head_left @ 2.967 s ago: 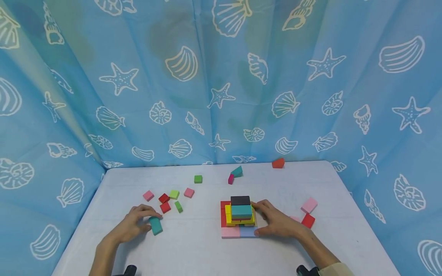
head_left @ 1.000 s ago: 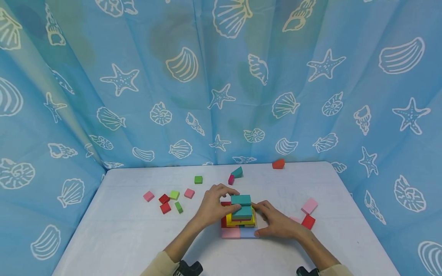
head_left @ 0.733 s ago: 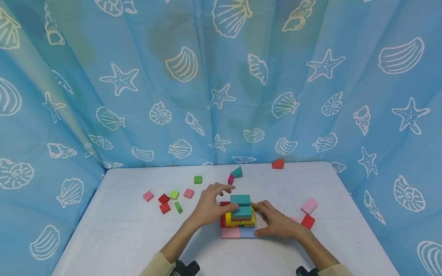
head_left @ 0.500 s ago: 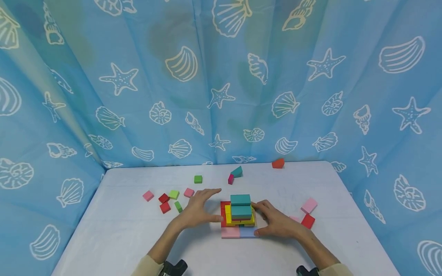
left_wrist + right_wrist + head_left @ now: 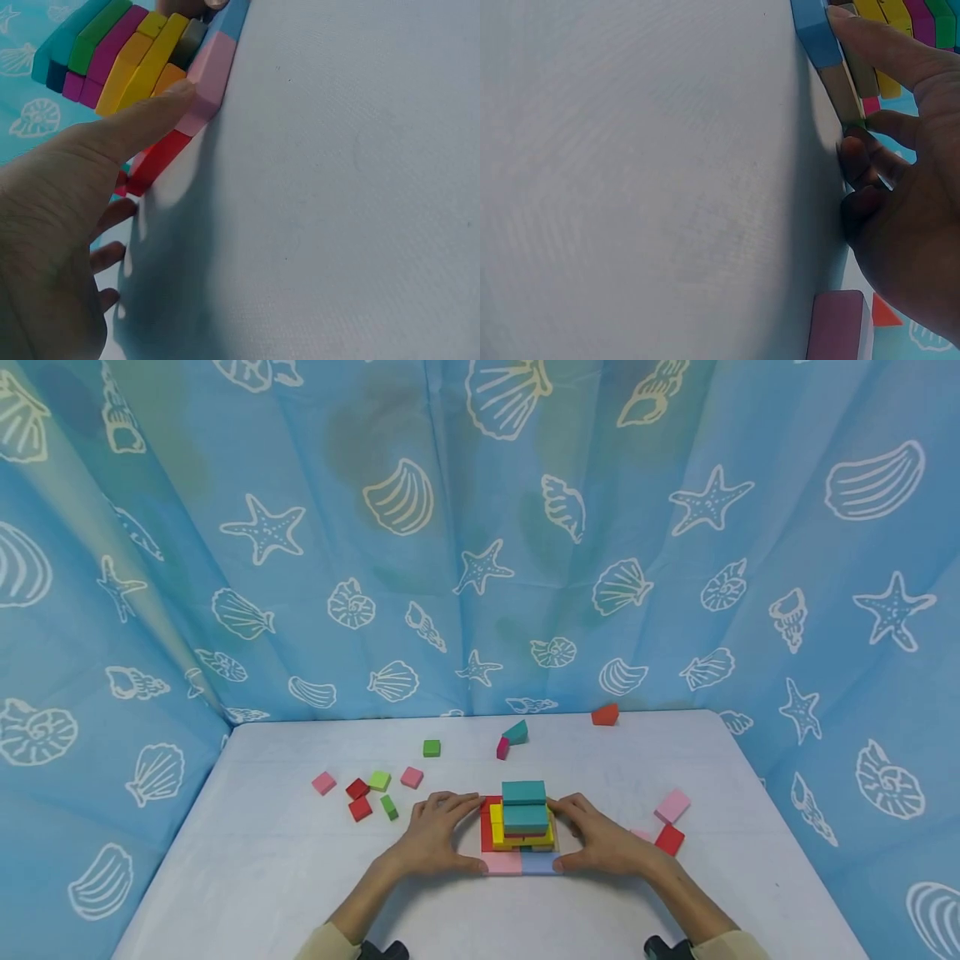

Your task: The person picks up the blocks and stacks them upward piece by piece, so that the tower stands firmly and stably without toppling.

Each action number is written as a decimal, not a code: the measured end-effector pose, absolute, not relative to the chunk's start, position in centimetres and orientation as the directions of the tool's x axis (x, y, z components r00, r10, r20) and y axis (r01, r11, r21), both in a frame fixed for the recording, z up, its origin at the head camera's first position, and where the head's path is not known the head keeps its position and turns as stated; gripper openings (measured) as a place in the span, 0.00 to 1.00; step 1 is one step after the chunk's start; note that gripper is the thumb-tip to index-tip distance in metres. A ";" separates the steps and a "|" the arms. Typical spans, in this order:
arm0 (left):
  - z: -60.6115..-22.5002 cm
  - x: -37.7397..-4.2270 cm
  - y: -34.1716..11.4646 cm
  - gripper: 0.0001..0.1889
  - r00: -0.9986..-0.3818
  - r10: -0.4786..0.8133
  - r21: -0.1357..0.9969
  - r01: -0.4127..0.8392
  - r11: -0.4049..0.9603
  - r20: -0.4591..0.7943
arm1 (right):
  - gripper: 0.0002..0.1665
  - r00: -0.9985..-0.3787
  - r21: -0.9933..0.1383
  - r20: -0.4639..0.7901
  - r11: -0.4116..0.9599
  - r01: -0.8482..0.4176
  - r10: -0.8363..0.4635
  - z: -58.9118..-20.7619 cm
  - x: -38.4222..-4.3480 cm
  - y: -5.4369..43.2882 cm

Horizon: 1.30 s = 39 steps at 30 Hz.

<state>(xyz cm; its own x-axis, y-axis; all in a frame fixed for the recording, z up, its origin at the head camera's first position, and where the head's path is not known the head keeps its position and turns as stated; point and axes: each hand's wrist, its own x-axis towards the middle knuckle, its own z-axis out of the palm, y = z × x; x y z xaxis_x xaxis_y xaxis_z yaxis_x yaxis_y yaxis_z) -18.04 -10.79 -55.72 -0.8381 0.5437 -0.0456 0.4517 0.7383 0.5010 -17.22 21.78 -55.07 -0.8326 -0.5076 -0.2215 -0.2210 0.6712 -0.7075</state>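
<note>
A layered stack of coloured building blocks (image 5: 524, 817) stands at the table's middle, with two teal blocks on top, yellow below, and a wider base. My left hand (image 5: 431, 839) is at the base's left side, thumb and index finger spread apart. Its thumb touches the pink block (image 5: 212, 69) of the base, and the other fingers lie by the red block (image 5: 156, 160). On the right side, my right hand (image 5: 600, 842) touches the base similarly. Its thumb is on the blue block (image 5: 816, 31) and its index finger near the back corner of the tan block (image 5: 841, 91).
Loose red (image 5: 360, 809), pink and green (image 5: 388, 807) blocks lie to the left. A teal wedge (image 5: 517, 732), a magenta block (image 5: 502, 748) and an orange-red wedge (image 5: 605, 715) lie at the back. Pink (image 5: 672, 806) and red blocks lie right. Shell-patterned curtains (image 5: 480, 610) surround the table.
My left hand brought a teal block from the left onto the stack's top and let it go. It then moved down to the base's left side. The right hand stayed put.
</note>
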 end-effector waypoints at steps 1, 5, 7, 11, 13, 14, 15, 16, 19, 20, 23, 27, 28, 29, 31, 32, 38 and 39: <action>-55.7 -18.0 -10.8 0.53 -0.838 0.543 0.499 0.451 0.740 -0.048 | 0.56 -0.833 -0.706 -0.222 0.672 -0.221 -0.507 -55.1 -17.2 21.8; -55.7 -18.1 -10.8 0.53 -0.836 0.545 0.492 0.452 0.744 -0.057 | 0.56 -0.835 -0.700 -0.222 0.679 -0.223 -0.503 -55.0 -17.2 21.8; -55.5 -18.1 -10.9 0.53 -0.835 0.546 0.491 0.451 0.745 -0.061 | 0.54 -0.846 -0.695 -0.221 0.687 -0.212 -0.485 -54.6 -17.0 22.0; -55.2 -18.0 -10.8 0.52 -0.834 0.549 0.490 0.454 0.745 -0.062 | 0.48 -0.868 -0.692 -0.191 0.690 -0.212 -0.458 -53.2 -16.8 23.8; -55.1 -18.0 -10.8 0.52 -0.832 0.551 0.489 0.457 0.743 -0.059 | 0.42 -0.875 -0.686 -0.170 0.692 -0.224 -0.453 -52.5 -16.9 25.5; -55.1 -18.0 -10.8 0.52 -0.832 0.551 0.488 0.458 0.742 -0.057 | 0.39 -0.877 -0.685 -0.160 0.691 -0.232 -0.453 -52.2 -16.9 26.5; -55.1 -18.0 -10.8 0.52 -0.832 0.552 0.487 0.460 0.742 -0.054 | 0.37 -0.879 -0.682 -0.154 0.693 -0.235 -0.450 -52.0 -16.9 27.5; -55.1 -18.0 -10.8 0.52 -0.832 0.552 0.486 0.462 0.742 -0.052 | 0.34 -0.882 -0.676 -0.155 0.698 -0.235 -0.446 -51.9 -16.9 28.4; -55.0 -18.0 -10.8 0.52 -0.831 0.554 0.491 0.460 0.740 -0.055 | 0.30 -0.888 -0.640 -0.187 0.738 -0.214 -0.419 -51.9 -16.5 30.8; -55.1 -18.0 -10.8 0.52 -0.830 0.555 0.492 0.461 0.739 -0.056 | 0.29 -0.887 -0.627 -0.200 0.750 -0.210 -0.416 -52.0 -16.4 31.4; -55.2 -17.9 -10.8 0.52 -0.827 0.559 0.498 0.462 0.734 -0.057 | 0.28 -0.879 -0.605 -0.235 0.770 -0.202 -0.416 -52.3 -16.1 32.5; -55.4 -18.0 -11.0 0.52 -0.826 0.561 0.499 0.468 0.730 -0.046 | 0.28 -0.862 -0.619 -0.253 0.759 -0.204 -0.439 -52.3 -15.9 32.7; -55.4 -18.0 -11.0 0.52 -0.826 0.562 0.500 0.469 0.728 -0.043 | 0.28 -0.861 -0.617 -0.255 0.759 -0.206 -0.440 -52.2 -15.9 32.6; -55.5 -18.0 -11.0 0.52 -0.826 0.563 0.503 0.470 0.725 -0.040 | 0.29 -0.861 -0.615 -0.255 0.761 -0.208 -0.441 -52.2 -15.9 32.6; -55.5 -18.0 -10.9 0.52 -0.825 0.563 0.504 0.470 0.724 -0.039 | 0.32 -0.866 -0.605 -0.253 0.769 -0.205 -0.431 -52.0 -15.8 32.7; -55.5 -18.0 -10.9 0.52 -0.825 0.563 0.506 0.469 0.723 -0.040 | 0.34 -0.872 -0.595 -0.252 0.778 -0.204 -0.421 -51.9 -15.7 32.8; -55.4 -17.9 -10.9 0.52 -0.830 0.556 0.495 0.462 0.736 -0.053 | 0.42 -0.900 -0.507 -0.240 0.837 -0.204 -0.365 -51.9 -15.3 34.3; -55.3 -17.9 -10.9 0.52 -0.830 0.554 0.495 0.459 0.738 -0.056 | 0.42 -0.902 -0.489 -0.233 0.845 -0.215 -0.364 -52.0 -15.3 34.6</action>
